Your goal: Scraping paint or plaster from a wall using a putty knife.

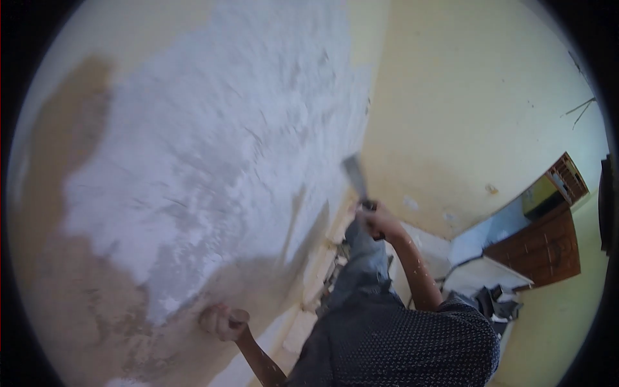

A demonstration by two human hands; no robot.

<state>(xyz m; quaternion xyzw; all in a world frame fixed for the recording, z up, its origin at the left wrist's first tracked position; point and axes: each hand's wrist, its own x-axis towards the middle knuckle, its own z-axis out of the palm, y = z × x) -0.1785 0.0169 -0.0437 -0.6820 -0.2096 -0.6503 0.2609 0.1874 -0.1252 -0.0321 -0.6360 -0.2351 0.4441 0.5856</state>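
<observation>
Head view: the right hand [385,226] has its fingers curled tight around the dark handle [368,206] of a scraper [357,180]. The scraper is up in front of the corner, its blade [353,170] pointing up. It looks light and stiff, with a thin blade that may bend a bit. The handle is the best place to hold, away from the edge. The left hand [221,324] is by the patchy wall [213,155]; I can't tell if its fingers pinch something.

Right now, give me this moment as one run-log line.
right hand: grips putty knife, blade pointing away from body | left hand: near wall, grip unclear | wall: broad white patch
</observation>
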